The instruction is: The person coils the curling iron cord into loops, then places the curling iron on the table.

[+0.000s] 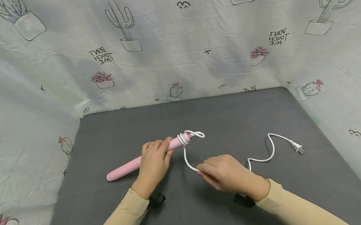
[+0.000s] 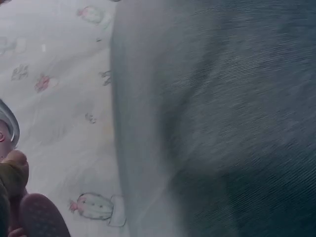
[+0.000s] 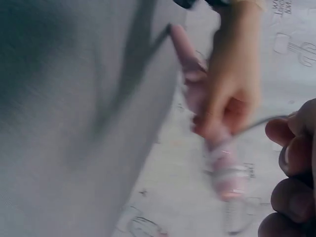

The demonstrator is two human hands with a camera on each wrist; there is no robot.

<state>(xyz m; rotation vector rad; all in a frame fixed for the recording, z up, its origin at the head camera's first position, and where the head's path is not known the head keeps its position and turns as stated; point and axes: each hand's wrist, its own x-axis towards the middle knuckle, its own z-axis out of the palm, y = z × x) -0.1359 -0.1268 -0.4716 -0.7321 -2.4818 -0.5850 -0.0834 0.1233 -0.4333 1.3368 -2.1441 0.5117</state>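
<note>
A slim pink hair straightener point(image 1: 124, 169) is held slantwise above the grey table by my left hand point(image 1: 154, 164), which grips it around the middle. White power cord point(image 1: 187, 159) winds in a few loops round its right end, with a small loose loop at the tip. My right hand point(image 1: 225, 173) pinches the cord between thumb and fingers, a short way below and right of those loops. In the right wrist view the cord runs from the fingertips point(image 3: 280, 132) to the straightener point(image 3: 229, 173). Only a bit of the left hand point(image 2: 15, 173) shows in the left wrist view.
The cord's far part curves over the table point(image 1: 174, 119) to a two-prong plug point(image 1: 297, 147) on the right. A cactus-print cloth point(image 1: 169, 33) hangs behind and at both sides. Dark wrist devices point(image 1: 243, 199) sit under the wrists.
</note>
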